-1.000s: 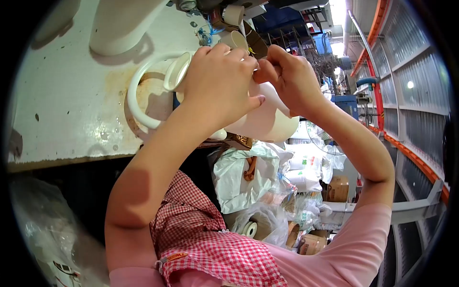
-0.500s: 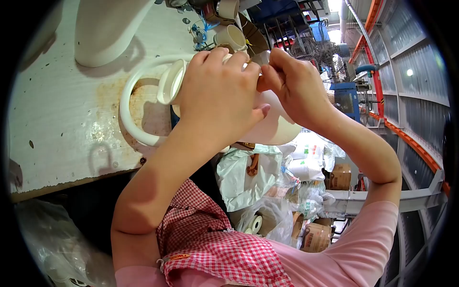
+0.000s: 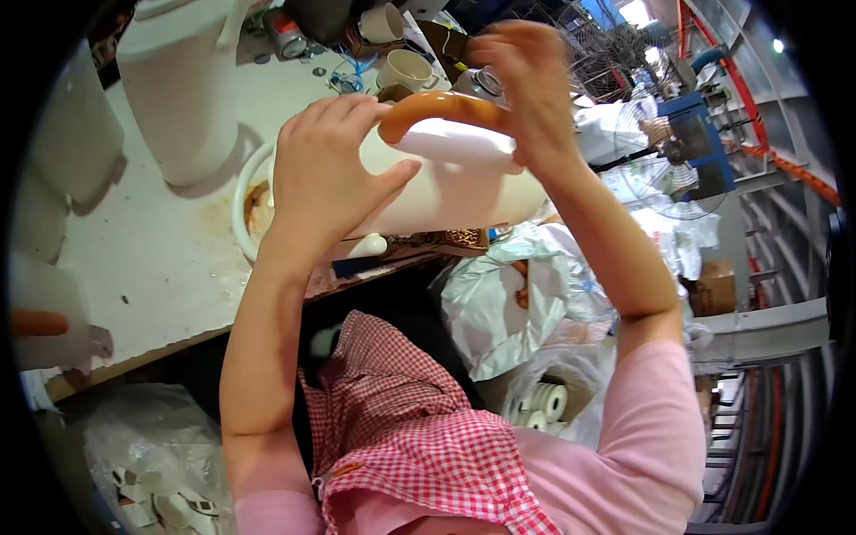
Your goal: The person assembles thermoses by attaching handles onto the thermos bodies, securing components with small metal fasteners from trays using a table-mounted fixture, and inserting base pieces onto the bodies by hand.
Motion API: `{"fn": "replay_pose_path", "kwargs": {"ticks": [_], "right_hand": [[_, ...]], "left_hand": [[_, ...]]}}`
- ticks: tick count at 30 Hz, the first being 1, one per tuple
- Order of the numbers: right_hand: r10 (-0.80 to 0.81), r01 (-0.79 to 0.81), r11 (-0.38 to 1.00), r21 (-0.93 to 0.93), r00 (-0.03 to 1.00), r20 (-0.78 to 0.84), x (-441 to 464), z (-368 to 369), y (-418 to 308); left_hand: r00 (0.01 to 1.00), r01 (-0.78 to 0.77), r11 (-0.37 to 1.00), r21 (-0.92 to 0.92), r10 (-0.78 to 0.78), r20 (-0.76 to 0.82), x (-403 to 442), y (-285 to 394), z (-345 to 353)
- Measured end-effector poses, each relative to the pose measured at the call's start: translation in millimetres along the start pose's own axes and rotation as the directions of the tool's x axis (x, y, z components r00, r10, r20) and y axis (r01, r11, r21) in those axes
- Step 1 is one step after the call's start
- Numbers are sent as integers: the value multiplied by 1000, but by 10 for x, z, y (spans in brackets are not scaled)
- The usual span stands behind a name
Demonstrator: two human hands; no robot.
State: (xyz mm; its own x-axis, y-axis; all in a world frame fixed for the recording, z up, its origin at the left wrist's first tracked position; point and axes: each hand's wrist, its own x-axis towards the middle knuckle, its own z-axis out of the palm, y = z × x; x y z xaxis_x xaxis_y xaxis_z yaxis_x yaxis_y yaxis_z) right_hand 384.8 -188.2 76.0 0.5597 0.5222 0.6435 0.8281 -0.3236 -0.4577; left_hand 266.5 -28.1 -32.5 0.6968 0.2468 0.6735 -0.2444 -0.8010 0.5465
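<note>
A white plastic jug body [image 3: 464,192] lies on its side in front of me, over the edge of the table. An orange-brown curved handle [image 3: 446,109] sits along its upper side. My left hand [image 3: 325,169] is closed over the jug's left end, fingers over the top and thumb stretched along the near side. Raised at the handle's right end, my right hand [image 3: 533,98] has its palm against or just beside it. Its fingers are blurred but look loosely extended, gripping nothing. A white ring [image 3: 241,209] rests on the table partly behind my left forearm.
Tall white containers [image 3: 178,98] stand at the left of the table [image 3: 169,276]. Cream cups [image 3: 408,68] and a can [image 3: 285,36] are at the back. Below right are a white bag [image 3: 499,312] and a box of white spools [image 3: 542,403]; a fan [image 3: 664,169] stands beyond.
The view has shifted, bringing the orange-brown handle into sight. My right hand has moved up and its closed fingers have loosened. My left hand stays on the jug.
</note>
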Motion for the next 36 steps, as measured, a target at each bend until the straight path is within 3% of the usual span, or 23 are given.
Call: {"fn": "replay_pose_path", "kwargs": {"ticks": [1,2,3,4,5,6,7,8,10,12,15,18,20,21,22,24,25,26,28,30,31,33,36], "right_hand": [[126,-116,991,66,976,-179,-159,-213,236],[310,-286,949,129,921,-235,-367,-373,535],[481,-434,875,214,830,-282,-575,-533,836],[679,-629,732,262,701,-216,-757,-612,1042],[690,-629,721,290,688,-225,-831,-662,1079],[736,-635,640,433,668,-108,-908,-684,1113],[752,-629,538,560,659,17,-952,-694,1156],[750,-641,520,565,659,56,-964,-730,1213],[742,-702,262,662,586,327,-1046,-594,1403],[663,-667,265,696,650,370,-1164,-433,1278],[665,-605,274,747,681,308,-1169,-431,1217],[682,-637,333,696,672,289,-1241,-469,1218],[616,-344,448,825,788,-6,-1433,-274,1633],[596,-322,611,723,789,-153,-1473,-395,1527],[670,-353,624,697,700,-245,-1525,-493,1421],[698,-486,599,636,706,-117,-1808,-589,1506],[674,-575,633,518,739,-3,-1917,-581,1489],[655,-643,661,385,746,121,-1993,-561,1430],[462,-493,857,152,865,196,-2069,-395,1391],[332,-316,943,-103,915,230,-1939,-251,1327],[329,-314,944,-98,916,231,-1903,-152,1372],[258,-128,889,-439,933,251,-1893,70,1502],[278,-67,866,-495,888,366,-1886,204,1614]], "left_hand": [[1000,-20,999,30,20,2,5,11,-21],[999,-35,998,60,36,0,26,25,-37],[992,-121,983,137,122,-3,51,28,-54],[989,-145,977,155,145,11,134,105,-62],[990,-39,998,50,32,134,230,192,-78],[961,89,996,-30,-78,267,297,272,-93],[961,185,960,-212,-132,244,361,417,-44],[958,174,967,-187,-122,260,426,462,1],[937,303,869,-390,-198,288,561,510,137],[955,258,901,-348,-183,234,546,536,251],[962,255,932,-258,-273,-34,520,585,375],[974,225,965,-136,-225,19,549,523,346],[975,221,939,-265,-208,75,615,445,313],[959,284,916,-283,-267,98,626,428,314],[942,336,892,-303,-319,106,669,428,300],[894,444,871,-208,-447,38,734,555,115],[915,395,901,-178,-403,-6,733,480,-59],[846,515,814,-269,-534,6,729,445,-231],[831,540,830,-142,-553,-70,568,356,-550],[795,577,806,-134,-592,-134,324,213,-951],[783,584,802,-127,-598,-174,199,181,-1143],[786,584,812,-10,-568,-246,-41,263,-1447],[753,618,786,-32,-603,-263,-391,188,-1820]]}}
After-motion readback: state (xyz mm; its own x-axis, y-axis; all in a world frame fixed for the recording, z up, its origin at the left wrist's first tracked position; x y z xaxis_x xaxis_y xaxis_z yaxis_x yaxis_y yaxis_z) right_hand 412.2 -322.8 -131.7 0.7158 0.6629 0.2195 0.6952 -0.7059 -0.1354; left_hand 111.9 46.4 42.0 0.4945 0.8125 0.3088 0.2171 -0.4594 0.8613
